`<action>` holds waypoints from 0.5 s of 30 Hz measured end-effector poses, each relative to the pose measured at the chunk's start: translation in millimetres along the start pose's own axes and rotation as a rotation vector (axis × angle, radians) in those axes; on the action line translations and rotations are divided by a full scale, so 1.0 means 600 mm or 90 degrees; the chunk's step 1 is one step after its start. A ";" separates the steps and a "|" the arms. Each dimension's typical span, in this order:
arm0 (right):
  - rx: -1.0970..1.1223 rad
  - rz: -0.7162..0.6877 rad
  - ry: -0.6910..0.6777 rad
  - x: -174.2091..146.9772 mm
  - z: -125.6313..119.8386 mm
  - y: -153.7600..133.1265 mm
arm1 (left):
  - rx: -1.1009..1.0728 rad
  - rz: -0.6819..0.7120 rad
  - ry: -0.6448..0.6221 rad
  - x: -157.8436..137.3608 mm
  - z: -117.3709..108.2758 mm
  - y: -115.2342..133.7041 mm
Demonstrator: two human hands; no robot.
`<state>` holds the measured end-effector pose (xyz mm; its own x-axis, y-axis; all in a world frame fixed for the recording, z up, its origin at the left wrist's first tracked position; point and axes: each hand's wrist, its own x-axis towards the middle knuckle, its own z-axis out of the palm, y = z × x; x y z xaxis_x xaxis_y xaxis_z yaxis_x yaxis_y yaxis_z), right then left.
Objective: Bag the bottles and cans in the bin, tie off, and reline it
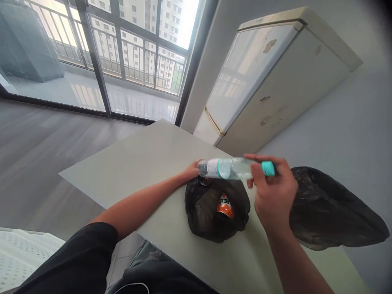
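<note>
**Clear plastic bottle (234, 168) held sideways above an open black plastic bag (197, 216)**

Turquoise-capped, with a partly turquoise label, it looks transparent. The right hand (275, 185) clasps its cap end; the left hand (190, 171) is at its base, grip hidden. Handling it over the bag seems the present step; moving it likely calls for clearing the rim. An orange drink can (225, 207) lies inside; the bag sits on a pale table (137, 155).

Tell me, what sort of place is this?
Probably a room in a high-rise home: there is a tall refrigerator, and the glass doors face a railed balcony with tall buildings beyond.
</note>
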<state>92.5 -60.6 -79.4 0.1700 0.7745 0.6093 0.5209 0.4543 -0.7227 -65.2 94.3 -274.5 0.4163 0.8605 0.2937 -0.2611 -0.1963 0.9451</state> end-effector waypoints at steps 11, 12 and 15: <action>-0.100 -0.074 -0.285 0.217 0.418 0.079 | 0.003 -0.043 0.040 -0.005 -0.005 -0.005; -0.106 -0.058 -0.289 0.219 0.439 0.085 | 0.001 -0.056 0.052 -0.006 -0.003 -0.005; -0.104 -0.007 -0.263 0.215 0.469 0.098 | 0.004 -0.072 0.071 -0.007 0.001 -0.004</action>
<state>-90.6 190.1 -134.9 -0.1680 0.8962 0.4106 0.6512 0.4136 -0.6363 -65.6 90.9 -278.1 0.3428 0.9243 0.1677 -0.2120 -0.0978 0.9724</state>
